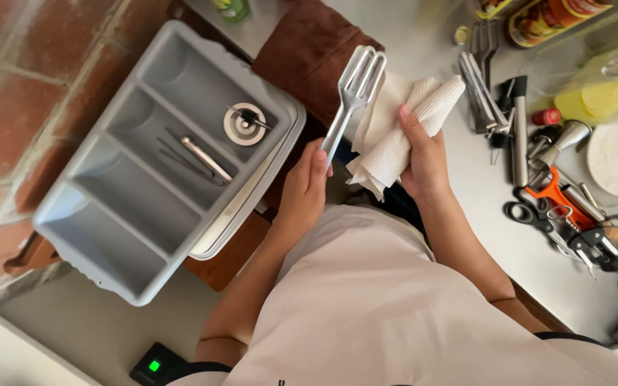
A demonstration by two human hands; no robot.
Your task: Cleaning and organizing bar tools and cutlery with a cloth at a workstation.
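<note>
Two hands [302, 189] [423, 161]: fork [352, 93], towel [395, 129].

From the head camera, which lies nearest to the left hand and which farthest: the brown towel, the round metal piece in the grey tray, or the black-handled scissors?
From the left hand:
1. Round metal piece, in the grey tray beside it.
2. Brown towel, beyond the hand.
3. Black-handled scissors, across on the counter, past the right hand.

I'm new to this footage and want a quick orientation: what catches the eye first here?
At centre, the left hand holds up a slotted metal utensil while the right hand grips a white cloth beside it. To the left sits a grey cutlery tray; at right, scissors and other tools crowd the counter.
</note>
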